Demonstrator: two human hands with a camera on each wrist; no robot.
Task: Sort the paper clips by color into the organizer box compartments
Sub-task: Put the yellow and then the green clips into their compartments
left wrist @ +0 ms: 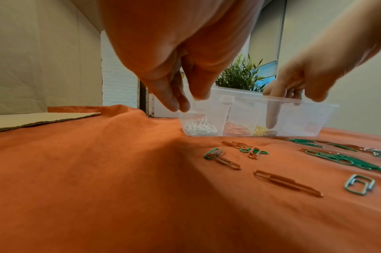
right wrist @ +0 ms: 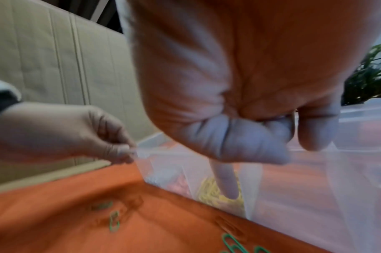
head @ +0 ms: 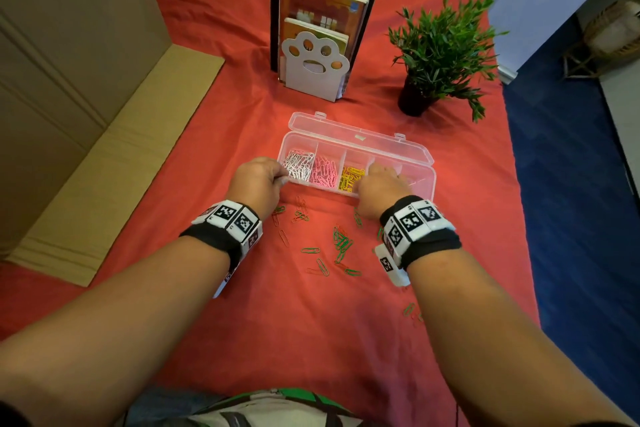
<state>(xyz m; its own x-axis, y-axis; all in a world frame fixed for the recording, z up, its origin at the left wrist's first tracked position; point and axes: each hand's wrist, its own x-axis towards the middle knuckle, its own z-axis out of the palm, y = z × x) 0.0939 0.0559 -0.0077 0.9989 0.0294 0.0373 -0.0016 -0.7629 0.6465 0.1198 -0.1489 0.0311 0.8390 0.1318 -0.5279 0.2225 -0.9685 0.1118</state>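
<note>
A clear organizer box [head: 417, 180] lies on the red cloth with its lid folded back. From the left, its compartments hold white clips [head: 298, 165], pink clips [head: 325, 172] and yellow clips [head: 349, 177]. My left hand [head: 282, 178] pinches the box's front left corner [left wrist: 185, 109]. My right hand [head: 374, 180] hovers over the front rim. Its index finger [left wrist: 271, 114] points straight down into the yellow compartment and touches the yellow clips [right wrist: 211, 193]. Loose green clips [head: 341, 241] and red clips [head: 301, 204] are scattered in front of the box.
A paw-shaped bookend with books [head: 313, 66] and a potted plant [head: 440, 48] stand behind the box. Flattened cardboard [head: 104, 166] lies along the left. The table's right edge [head: 523, 218] drops to a blue floor. A few clips [head: 410, 308] lie near my right forearm.
</note>
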